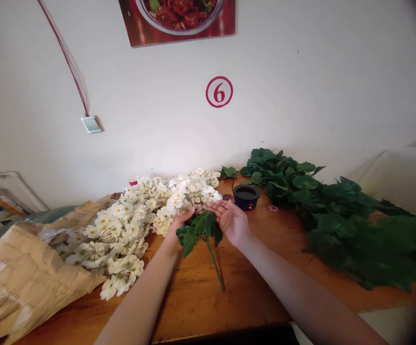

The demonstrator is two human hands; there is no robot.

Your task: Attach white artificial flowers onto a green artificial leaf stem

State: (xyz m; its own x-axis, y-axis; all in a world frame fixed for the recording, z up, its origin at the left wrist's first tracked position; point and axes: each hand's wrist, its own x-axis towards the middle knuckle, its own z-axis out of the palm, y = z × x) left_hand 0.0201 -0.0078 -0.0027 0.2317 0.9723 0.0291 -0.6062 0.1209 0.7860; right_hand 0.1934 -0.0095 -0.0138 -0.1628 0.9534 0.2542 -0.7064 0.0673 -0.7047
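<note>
My left hand [181,221] is closed around a leafy green stem [202,235] with white flowers at its top, held over the wooden table [261,282]. The stem's bare end points toward me and touches the table. My right hand [229,218] is open, palm turned left, fingers apart, right beside the leaves and touching them. A large heap of white artificial flowers [136,225] lies just left of both hands.
A pile of green leaf branches [330,215] covers the right side of the table. A small dark round pot [246,196] with a red light stands behind my right hand. Crumpled brown paper [24,278] lies at the left. The wall is close behind.
</note>
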